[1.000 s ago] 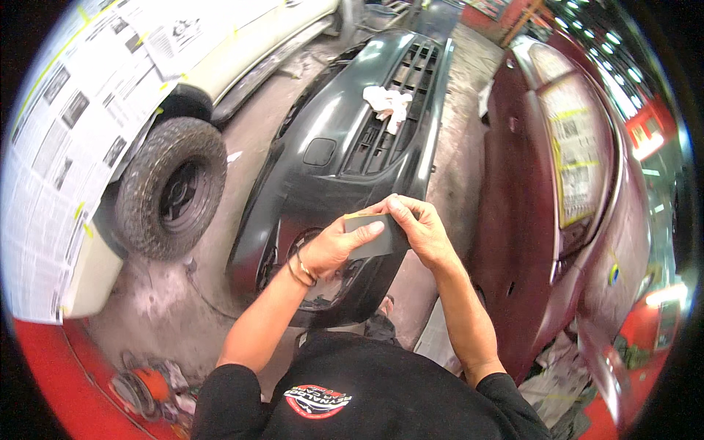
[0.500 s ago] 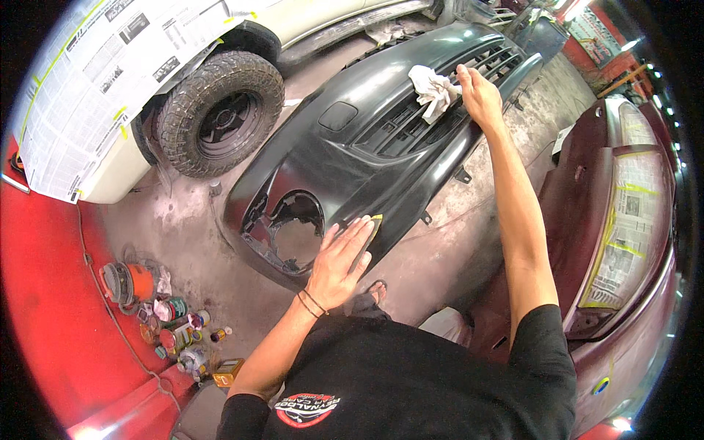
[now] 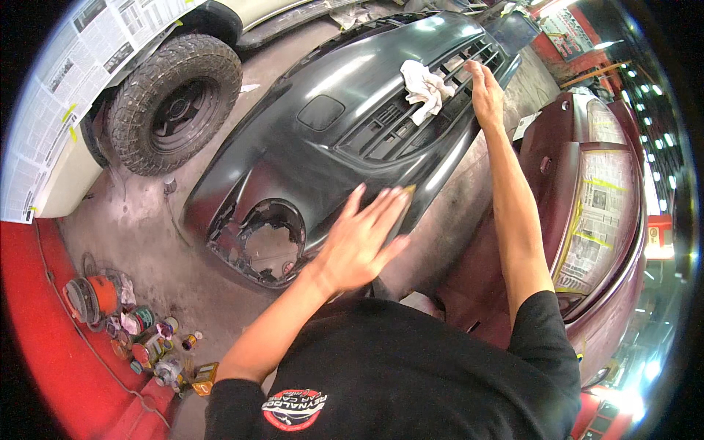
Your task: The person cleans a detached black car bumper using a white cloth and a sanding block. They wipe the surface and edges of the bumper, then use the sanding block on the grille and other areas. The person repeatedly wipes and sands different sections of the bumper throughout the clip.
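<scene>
A black car bumper [image 3: 352, 172] lies across the floor in front of me, with a round lamp opening at its near end and a slatted grille [image 3: 400, 121] farther along. My left hand [image 3: 359, 242] is spread over the bumper's near right side. Under its fingertips shows the yellowish edge of a small piece of sandpaper [image 3: 409, 192]; the palm hides the rest. My right hand [image 3: 486, 95] holds the bumper's right edge beside the grille, its fingers partly hidden. A crumpled white cloth [image 3: 424, 88] lies on the grille, left of that hand.
Beyond the bumper on the left is a vehicle's wheel [image 3: 176, 106] under newspaper-masked panels [image 3: 110, 44]. A maroon car body [image 3: 506, 242] stands close on my right. Several cans [image 3: 139, 320] and an orange bucket [image 3: 100, 297] sit at the lower left.
My left hand has slid forward and right along the bumper with the sandpaper. My right hand stays at the far right edge. The whole view has shifted somewhat.
</scene>
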The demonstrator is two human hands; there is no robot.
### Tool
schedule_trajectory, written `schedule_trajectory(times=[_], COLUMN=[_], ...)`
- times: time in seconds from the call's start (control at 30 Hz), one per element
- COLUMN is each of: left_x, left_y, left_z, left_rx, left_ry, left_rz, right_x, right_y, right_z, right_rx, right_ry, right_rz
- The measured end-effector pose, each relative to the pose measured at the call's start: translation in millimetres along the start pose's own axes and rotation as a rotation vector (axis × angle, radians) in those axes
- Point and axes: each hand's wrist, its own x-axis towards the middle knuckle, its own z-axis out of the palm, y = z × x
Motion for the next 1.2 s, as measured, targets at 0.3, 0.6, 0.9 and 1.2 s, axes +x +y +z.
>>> schedule_trajectory(times=[0.3, 0.6, 0.9, 1.2], left_x=[77.4, 40.5, 156.5, 117.4], left_y=[-18.1, -18.3, -35.2, -22.7], left_z=[5.8, -3.6, 51.2, 31.9], left_rx=[-0.029, -0.201, -0.131, -0.201], left_ry=[0.002, -0.006, 0.083, 0.031], left_rz=[0.093, 0.072, 0.096, 0.054], right_x=[6.8, 7.2, 14.2, 8.7], right_y=[-10.8, 5.3, -5.5, 2.7], right_z=[11.4, -6.1, -1.1, 1.1], right_rx=[0.168, 0.212, 0.162, 0.15], right_ry=[-0.138, -0.16, -0.199, -0.195], right_rz=[-0.022, -0.029, -0.011, -0.011])
